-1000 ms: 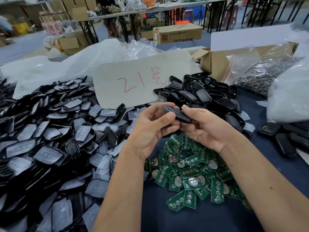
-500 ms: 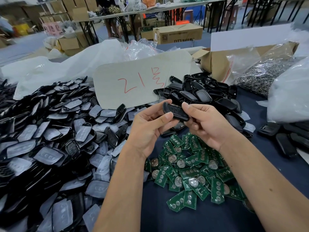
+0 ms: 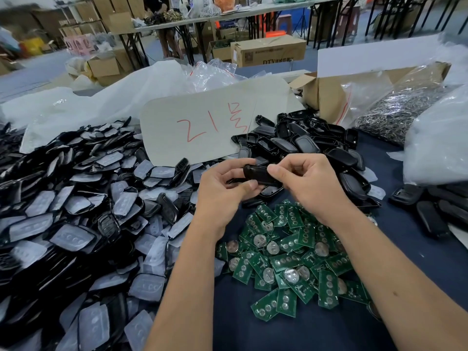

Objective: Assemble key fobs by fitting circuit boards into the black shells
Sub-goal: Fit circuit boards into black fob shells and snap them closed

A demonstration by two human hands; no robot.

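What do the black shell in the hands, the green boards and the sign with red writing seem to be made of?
The black shell, held by the left hand and right hand: probably moulded plastic, smooth with a slight sheen. The green boards: likely fibreglass circuit board, glossy green coating, with round silvery metal contacts. The sign: apparently matte cardboard or foam sheet with rounded corners.

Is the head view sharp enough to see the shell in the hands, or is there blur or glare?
Head view: the held shell and circuit boards are sharp under even light; far shelves top left are blurred, edges bend from the wide lens.
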